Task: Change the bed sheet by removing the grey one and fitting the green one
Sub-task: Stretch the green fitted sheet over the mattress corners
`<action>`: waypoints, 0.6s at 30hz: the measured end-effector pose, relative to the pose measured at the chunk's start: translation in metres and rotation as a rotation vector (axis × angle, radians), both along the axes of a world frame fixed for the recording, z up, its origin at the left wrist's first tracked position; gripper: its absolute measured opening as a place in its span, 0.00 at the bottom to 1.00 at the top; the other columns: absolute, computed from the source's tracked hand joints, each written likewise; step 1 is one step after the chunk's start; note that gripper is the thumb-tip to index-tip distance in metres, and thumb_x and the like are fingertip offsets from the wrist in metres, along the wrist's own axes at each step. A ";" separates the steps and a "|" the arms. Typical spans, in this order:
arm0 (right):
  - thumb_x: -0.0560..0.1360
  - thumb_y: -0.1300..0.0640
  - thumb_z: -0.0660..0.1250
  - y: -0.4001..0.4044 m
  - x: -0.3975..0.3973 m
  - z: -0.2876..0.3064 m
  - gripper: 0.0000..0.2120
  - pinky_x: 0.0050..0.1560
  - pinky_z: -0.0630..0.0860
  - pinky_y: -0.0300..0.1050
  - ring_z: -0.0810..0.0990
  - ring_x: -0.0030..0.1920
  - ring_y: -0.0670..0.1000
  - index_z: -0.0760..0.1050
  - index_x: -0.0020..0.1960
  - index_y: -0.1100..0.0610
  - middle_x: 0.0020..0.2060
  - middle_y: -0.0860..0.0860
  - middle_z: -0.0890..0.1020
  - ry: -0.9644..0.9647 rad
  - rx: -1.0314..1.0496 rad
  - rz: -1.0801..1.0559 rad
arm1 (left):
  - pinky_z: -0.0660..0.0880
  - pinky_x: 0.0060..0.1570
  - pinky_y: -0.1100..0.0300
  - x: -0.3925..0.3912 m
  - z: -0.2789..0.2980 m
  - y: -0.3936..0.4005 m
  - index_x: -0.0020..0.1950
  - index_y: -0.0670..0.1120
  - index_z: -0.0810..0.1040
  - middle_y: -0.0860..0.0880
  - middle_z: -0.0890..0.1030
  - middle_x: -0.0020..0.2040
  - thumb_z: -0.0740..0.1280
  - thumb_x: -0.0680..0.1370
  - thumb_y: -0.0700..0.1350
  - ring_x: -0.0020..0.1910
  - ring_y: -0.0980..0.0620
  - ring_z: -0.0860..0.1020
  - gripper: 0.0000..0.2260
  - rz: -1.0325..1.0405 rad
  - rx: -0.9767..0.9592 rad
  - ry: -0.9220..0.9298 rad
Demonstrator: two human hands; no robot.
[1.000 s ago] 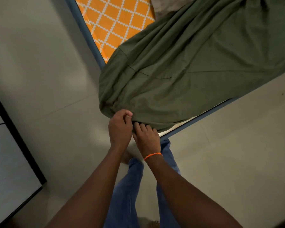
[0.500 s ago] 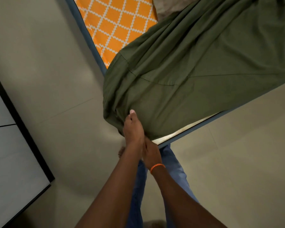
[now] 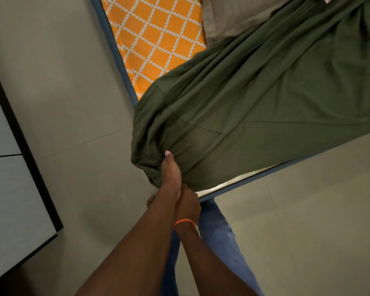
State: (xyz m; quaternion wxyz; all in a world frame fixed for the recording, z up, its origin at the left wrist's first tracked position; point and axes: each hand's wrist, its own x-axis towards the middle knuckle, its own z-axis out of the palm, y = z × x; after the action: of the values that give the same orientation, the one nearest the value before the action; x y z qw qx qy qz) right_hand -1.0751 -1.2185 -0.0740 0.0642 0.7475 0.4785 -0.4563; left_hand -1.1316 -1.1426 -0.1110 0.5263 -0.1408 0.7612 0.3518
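Pale floor tiles fill most of the head view, and a bed stands at an angle across the upper right part, with a blue frame edge running along its near side. At the left, a white panel with a dark border lies close to the floor space beside the bed.

On the bed, the green sheet is spread over the near corner and stretches to the far right. Its cloth is bunched into a bulge at the corner, so I judge that this corner is being fitted now. Farther away, the orange patterned mattress is bare, which means the grey one is already off this part. A grey-beige cloth lies at the far end; it may be the grey sheet or a pillow, I cannot tell which. The far left side is not covered yet, so several corners are left to do.

At the corner, the left hand grips the gathered green cloth, with the thumb pressing on top of the fold. Just beside and under it, the right hand, which has an orange wristband, reaches below the hem; its fingers are hidden, so I cannot tell how they lie.

Around the corner the floor gives free room on both sides, and only the person's legs in blue jeans stand near the frame.
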 end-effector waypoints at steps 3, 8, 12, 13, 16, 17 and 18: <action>0.80 0.59 0.61 0.025 0.003 0.013 0.10 0.38 0.73 0.45 0.82 0.42 0.53 0.81 0.46 0.53 0.41 0.49 0.83 -0.092 0.244 -0.126 | 0.72 0.70 0.49 -0.009 0.010 0.002 0.72 0.39 0.74 0.44 0.81 0.59 0.56 0.87 0.58 0.62 0.44 0.77 0.26 -0.056 -0.035 0.006; 0.73 0.63 0.60 0.104 -0.005 0.003 0.12 0.44 0.75 0.51 0.78 0.45 0.54 0.80 0.50 0.55 0.46 0.52 0.80 0.235 0.525 0.187 | 0.74 0.51 0.51 -0.010 0.024 -0.003 0.56 0.36 0.83 0.35 0.84 0.55 0.64 0.84 0.42 0.57 0.37 0.82 0.11 -0.334 -0.080 0.231; 0.70 0.64 0.64 0.166 -0.044 -0.005 0.20 0.50 0.76 0.56 0.77 0.53 0.58 0.80 0.61 0.55 0.55 0.54 0.79 0.292 0.722 0.780 | 0.66 0.36 0.55 -0.012 0.032 -0.007 0.39 0.42 0.82 0.42 0.83 0.38 0.67 0.80 0.40 0.40 0.41 0.80 0.11 -0.283 -0.097 0.409; 0.69 0.62 0.64 0.174 -0.058 -0.004 0.22 0.52 0.76 0.56 0.77 0.56 0.58 0.80 0.62 0.54 0.58 0.53 0.79 0.290 0.746 0.914 | 0.67 0.38 0.55 -0.013 0.036 -0.006 0.43 0.39 0.84 0.40 0.84 0.42 0.67 0.80 0.40 0.43 0.40 0.80 0.09 -0.270 -0.104 0.410; 0.67 0.55 0.62 0.184 -0.098 -0.010 0.31 0.71 0.65 0.57 0.69 0.73 0.57 0.75 0.70 0.48 0.73 0.53 0.72 0.172 0.756 1.284 | 0.67 0.44 0.53 -0.011 0.036 -0.010 0.53 0.35 0.85 0.34 0.85 0.50 0.68 0.81 0.40 0.52 0.35 0.81 0.10 -0.228 -0.151 0.455; 0.67 0.55 0.62 0.185 -0.110 -0.012 0.32 0.75 0.59 0.59 0.65 0.76 0.57 0.72 0.72 0.47 0.76 0.53 0.68 0.137 0.713 1.391 | 0.66 0.43 0.53 -0.010 0.034 -0.011 0.54 0.36 0.85 0.35 0.85 0.51 0.68 0.81 0.41 0.53 0.35 0.81 0.10 -0.231 -0.153 0.486; 0.69 0.55 0.63 0.184 -0.120 -0.016 0.32 0.77 0.55 0.61 0.62 0.78 0.56 0.70 0.74 0.47 0.78 0.53 0.66 0.125 0.657 1.473 | 0.66 0.42 0.54 -0.004 0.029 -0.011 0.55 0.38 0.84 0.36 0.85 0.51 0.67 0.82 0.43 0.53 0.35 0.82 0.10 -0.238 -0.136 0.467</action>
State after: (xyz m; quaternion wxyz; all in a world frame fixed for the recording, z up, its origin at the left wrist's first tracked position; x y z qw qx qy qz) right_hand -1.1950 -1.0343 -0.0899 0.0987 0.1943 0.9603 -0.1740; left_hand -1.1359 -1.1537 -0.0824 0.3634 -0.0001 0.8950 0.2585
